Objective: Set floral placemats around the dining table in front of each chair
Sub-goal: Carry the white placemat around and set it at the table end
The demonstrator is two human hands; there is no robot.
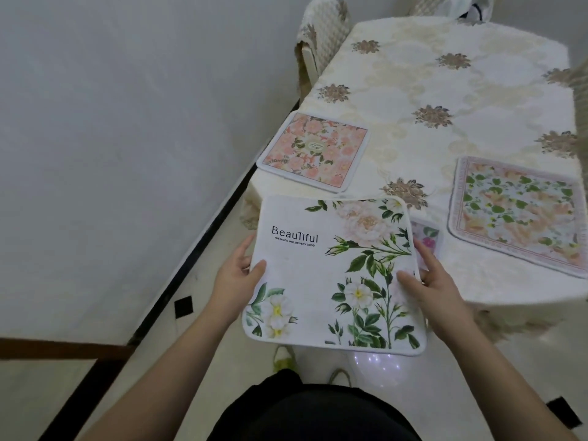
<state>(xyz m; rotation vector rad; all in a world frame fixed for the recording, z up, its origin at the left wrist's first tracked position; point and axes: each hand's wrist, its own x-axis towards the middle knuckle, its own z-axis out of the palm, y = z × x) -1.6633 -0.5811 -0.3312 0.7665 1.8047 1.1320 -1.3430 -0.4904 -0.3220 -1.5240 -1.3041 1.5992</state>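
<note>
Head cam, looking down past a black top at both arms; the left hand (pixel 237 275) grips the left edge of a white placemat (pixel 331 272), thumb on top and fingers underneath; the right hand (pixel 436 281) is closed on the right edge the same way, thumb pressed on the printed face. This mat has "BeauTiful" printed on it plus green stems and white and pale pink flowers; it's held roughly flat in the air, off the near corner of the worktop (pixel 445 90), with its far edge just over the corner. Under the right side of it another mat (pixel 428 240) peeks out (only a strip with a pink flower shows, so can't tell how it's held or whether it's touching the cloth).

Two mats already lie flat on the worktop; a pink rose mat (pixel 313 151) sits by the left edge, near a covered chair (pixel 321 33) further back on that side; a mat with green leaves (pixel 518 214) lies at the right near edge, well apart from the pink one. The worktop wears a cream tablecloth with brown flower motifs; the floor (pixel 197 329) is pale tile with small black diamonds.
</note>
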